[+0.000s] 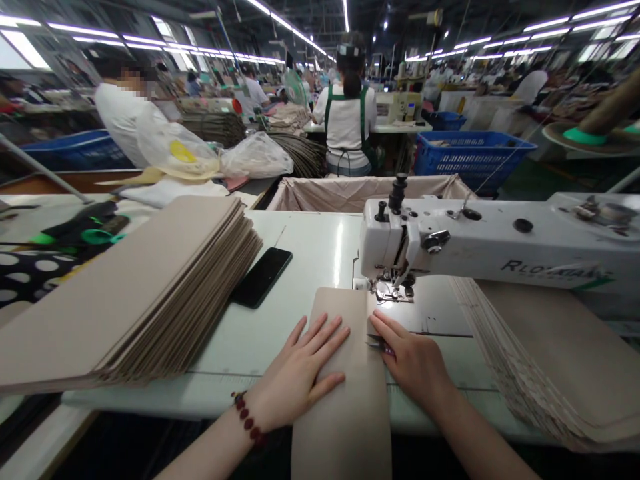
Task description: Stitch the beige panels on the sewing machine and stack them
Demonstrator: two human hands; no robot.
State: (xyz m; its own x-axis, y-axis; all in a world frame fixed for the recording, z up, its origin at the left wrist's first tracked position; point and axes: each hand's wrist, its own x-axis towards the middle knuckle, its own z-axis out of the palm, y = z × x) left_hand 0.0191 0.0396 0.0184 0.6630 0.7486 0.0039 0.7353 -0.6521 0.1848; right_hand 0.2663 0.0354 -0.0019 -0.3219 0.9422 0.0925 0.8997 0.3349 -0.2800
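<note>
Left hand [297,373] lies flat on a beige strip of stiff, board-like stock [353,420], its fingers [325,331] spread and open, holding nothing, only pressing down. Right hand [410,357] rests at the strip's right edge, fingers [385,327] curled closed on what appear to be small thread snips [376,344], partly hidden.

The strip lies across the white worktop [320,247] and overhangs its near edge, its far end just beside the presser foot [393,291] of a white industrial sewing machine [480,243].

Technique: a flat, spread palm spreads pressure evenly, which suits stiff stock and keeps it from skewing near the foot.

Materials: a thick stack of matching strips [135,287] at left, square-edged and matte; another stack [540,360] at right, its edges fanned. A glossy black phone [261,277] lies beside the left stack.
</note>
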